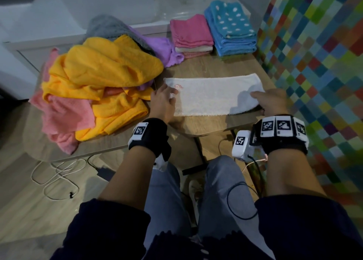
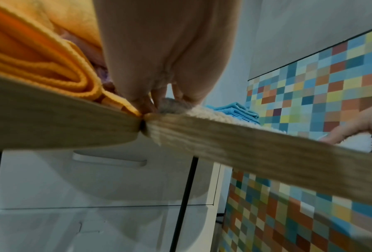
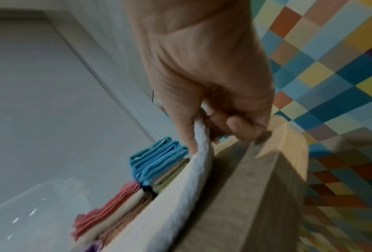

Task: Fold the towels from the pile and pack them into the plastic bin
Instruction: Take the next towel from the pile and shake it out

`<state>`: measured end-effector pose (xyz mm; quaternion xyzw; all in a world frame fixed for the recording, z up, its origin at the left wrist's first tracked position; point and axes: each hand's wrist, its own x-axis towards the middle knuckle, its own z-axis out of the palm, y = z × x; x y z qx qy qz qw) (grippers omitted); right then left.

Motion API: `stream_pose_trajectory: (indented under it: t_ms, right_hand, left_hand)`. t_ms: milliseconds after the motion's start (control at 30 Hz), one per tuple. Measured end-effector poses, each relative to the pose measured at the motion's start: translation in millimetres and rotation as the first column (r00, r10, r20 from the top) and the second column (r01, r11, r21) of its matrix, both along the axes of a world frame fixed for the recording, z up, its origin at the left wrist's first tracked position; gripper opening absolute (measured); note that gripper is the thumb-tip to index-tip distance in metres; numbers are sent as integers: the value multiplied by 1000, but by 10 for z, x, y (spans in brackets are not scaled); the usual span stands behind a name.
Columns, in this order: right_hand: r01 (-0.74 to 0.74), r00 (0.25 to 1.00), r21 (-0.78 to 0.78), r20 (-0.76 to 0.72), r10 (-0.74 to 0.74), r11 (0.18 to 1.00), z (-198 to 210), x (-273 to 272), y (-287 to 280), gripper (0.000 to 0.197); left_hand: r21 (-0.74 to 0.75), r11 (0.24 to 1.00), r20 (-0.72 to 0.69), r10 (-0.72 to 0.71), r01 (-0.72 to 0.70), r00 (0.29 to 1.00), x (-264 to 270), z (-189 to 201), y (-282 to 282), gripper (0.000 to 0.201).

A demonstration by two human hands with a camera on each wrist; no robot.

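Note:
A white towel (image 1: pixel 212 94) lies as a long strip on the wooden table (image 1: pixel 206 67). My left hand (image 1: pixel 167 94) pinches its left end low at the table top; the left wrist view shows its fingertips (image 2: pixel 157 97) down at the towel's edge (image 2: pixel 204 110). My right hand (image 1: pixel 259 100) grips the right end, thumb on top and fingers beneath, and holds it lifted off the table (image 3: pixel 213 134). The loose pile (image 1: pixel 98 79) of yellow, pink, purple and grey towels lies to the left. A clear plastic bin (image 1: pixel 176 4) seems to stand behind the table.
Two folded stacks sit at the table's back right, pink (image 1: pixel 190 33) and blue (image 1: pixel 229 26). A colourful tiled wall (image 1: pixel 314 63) runs close along the right. White cabinets stand behind. Cables (image 1: pixel 59 177) lie on the floor under the table, near my knees.

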<state>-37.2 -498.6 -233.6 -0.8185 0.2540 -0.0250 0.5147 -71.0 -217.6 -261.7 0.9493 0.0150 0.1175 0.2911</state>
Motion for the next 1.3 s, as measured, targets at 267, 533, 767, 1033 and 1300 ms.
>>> stream_pose_trajectory:
  t_ms: [267,533,767,1033,1300]
  right_hand:
    - [27,870,-519,434,236,855,131,-360,718,18]
    - [-349,743,-701,197,639,622,-342,-437,1152,31]
    - [-513,730,-728,-93,677,454,-259,-424,1141,51]
    - [-559,723,-630,-53,688,539,-199,-468,1093,51]
    - [-541,744,-701,-143,652,464,-226,-473,1108,72]
  left_hand:
    - [131,991,43,3,-9,999,-73,90,-96,39]
    - [-414,904,-58,-147,110,987,-100,68,-323,30]
    - [-391,906,-43,-194,162,980,-104,25,-307,34]
    - [-237,958,-133,-195,160,972,100,207,-549,39]
    - [-449,870,-50,-255,206,966,335,434,-624,42]
